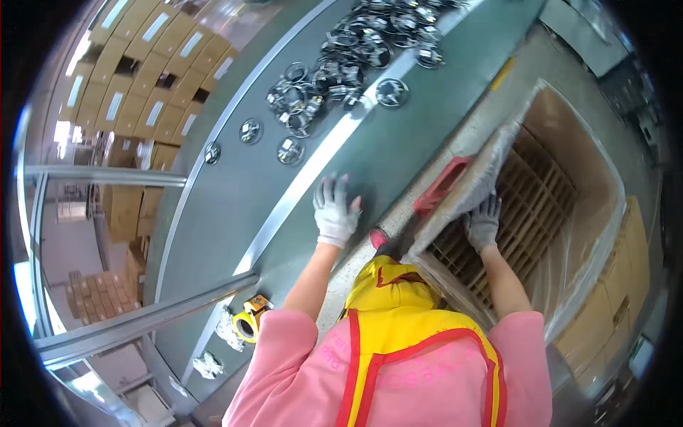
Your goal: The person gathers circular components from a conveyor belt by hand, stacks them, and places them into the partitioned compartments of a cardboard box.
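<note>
My left hand (pixel 334 212), in a pale glove, is over the green tabletop (pixel 384 153) near its edge. Its fingers are spread and hold nothing. My right hand (pixel 484 222), in a grey glove, reaches into a large plastic-lined carton (pixel 569 135). Its fingers stretch out over the cardboard divider grid (pixel 535 192); I cannot tell whether they touch it. Beyond my left hand, a heap of round black and silver ring-shaped parts (pixel 356 60) lies on the table. Several loose ones, such as a ring-shaped part (pixel 290 151), sit closer.
A pale metal strip (pixel 313 164) runs along the table. A yellow tape roll (pixel 246 327) lies by crumpled white material (pixel 228 327). A metal frame bar (pixel 149 313) crosses at left. Between table and carton is a red object (pixel 442 186). Stacked boxes (pixel 135 78) stand behind.
</note>
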`<state>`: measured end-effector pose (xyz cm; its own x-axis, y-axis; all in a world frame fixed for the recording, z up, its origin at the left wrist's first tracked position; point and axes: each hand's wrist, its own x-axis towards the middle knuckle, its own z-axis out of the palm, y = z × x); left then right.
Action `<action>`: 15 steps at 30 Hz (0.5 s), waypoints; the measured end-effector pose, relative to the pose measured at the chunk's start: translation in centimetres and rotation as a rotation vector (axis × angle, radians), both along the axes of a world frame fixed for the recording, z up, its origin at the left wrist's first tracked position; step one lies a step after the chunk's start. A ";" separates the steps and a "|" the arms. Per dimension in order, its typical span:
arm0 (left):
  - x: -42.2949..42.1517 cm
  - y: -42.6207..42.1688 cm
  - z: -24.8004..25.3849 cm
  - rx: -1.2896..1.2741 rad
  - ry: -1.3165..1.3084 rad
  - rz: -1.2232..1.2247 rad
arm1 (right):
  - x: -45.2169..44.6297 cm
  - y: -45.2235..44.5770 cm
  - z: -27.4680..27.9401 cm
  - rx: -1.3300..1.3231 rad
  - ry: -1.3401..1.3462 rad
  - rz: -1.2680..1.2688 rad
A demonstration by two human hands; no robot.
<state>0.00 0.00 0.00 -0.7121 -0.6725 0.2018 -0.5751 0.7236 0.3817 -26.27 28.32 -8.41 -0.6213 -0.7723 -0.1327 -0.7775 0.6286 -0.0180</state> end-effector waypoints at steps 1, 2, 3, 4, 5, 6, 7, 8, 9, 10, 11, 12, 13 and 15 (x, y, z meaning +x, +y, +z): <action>1.4 1.0 -1.2 -0.079 -0.099 0.045 | -0.2 1.0 0.1 0.113 -0.015 -0.019; 2.5 2.3 -1.9 -0.012 -0.232 0.058 | -1.1 1.9 0.1 0.056 0.005 0.025; 3.9 -2.8 -2.5 -0.145 -0.219 -0.021 | -0.6 -2.6 0.2 -0.002 0.041 0.058; 5.6 -2.9 -1.1 -0.122 -0.262 -0.028 | 1.0 -2.8 -0.1 0.102 -0.005 0.063; 4.5 -3.2 -1.1 -0.100 -0.244 -0.028 | -0.2 -3.2 -0.2 0.152 0.026 0.060; 3.2 -4.2 -1.3 -0.094 -0.215 -0.043 | -1.2 -3.9 -0.8 0.194 0.060 0.063; 3.0 -4.6 -1.0 -0.069 -0.214 -0.060 | -0.9 -3.4 -1.6 0.253 0.065 0.071; 2.8 -5.0 -0.8 -0.047 -0.212 -0.079 | -1.1 -2.9 -2.6 0.214 0.066 0.047; 2.5 -5.6 -0.8 -0.039 -0.193 -0.083 | -2.3 -2.3 -3.8 0.181 -0.021 0.031; 2.2 -6.0 -0.9 -0.030 -0.177 -0.091 | -3.8 -1.2 -4.8 0.150 -0.112 0.009; 2.0 -6.3 -1.0 -0.019 -0.163 -0.101 | -4.6 -0.9 -5.0 0.120 -0.205 -0.014; 1.9 -6.5 -1.2 -0.020 -0.141 -0.101 | -5.6 -1.8 -2.3 0.009 -0.566 -0.349; 1.8 -6.7 -1.3 -0.005 -0.140 -0.103 | -5.3 -3.3 0.8 -0.218 -0.701 -0.565; 1.7 -7.0 -1.3 0.020 -0.135 -0.102 | -3.3 -8.1 8.4 -0.764 -0.820 -0.705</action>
